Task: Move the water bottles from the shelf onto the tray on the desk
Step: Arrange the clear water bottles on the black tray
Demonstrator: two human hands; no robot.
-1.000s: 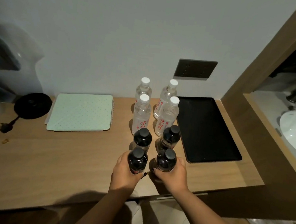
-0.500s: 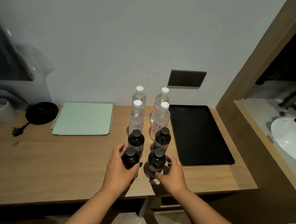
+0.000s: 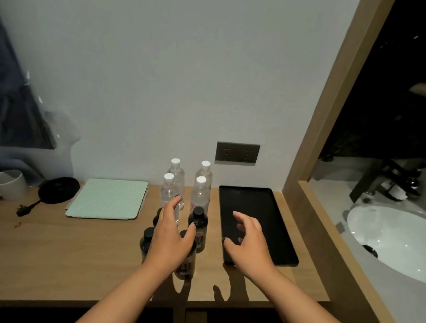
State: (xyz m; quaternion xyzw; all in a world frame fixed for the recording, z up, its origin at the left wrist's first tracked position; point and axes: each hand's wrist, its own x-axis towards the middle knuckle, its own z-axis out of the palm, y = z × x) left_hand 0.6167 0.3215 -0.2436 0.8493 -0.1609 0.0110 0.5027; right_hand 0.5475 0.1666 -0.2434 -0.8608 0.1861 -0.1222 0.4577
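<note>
Several clear water bottles with white caps stand in a block at the back of the wooden desk. In front of them stand several dark bottles with black caps. The black tray lies to their right with nothing on it. My left hand hovers open above the dark bottles, fingers reaching toward the clear ones and hiding part of the group. My right hand is open over the tray's near left part, holding nothing.
A pale green dotted notebook lies left of the bottles, then a black round kettle base with its plug and a white mug. A dark socket plate is on the wall. A wooden partition separates the white sink at right.
Both hands let go of the two front dark bottles and lifted; the left moved forward over the bottles, the right swung right over the tray. The head view tilted upward.
</note>
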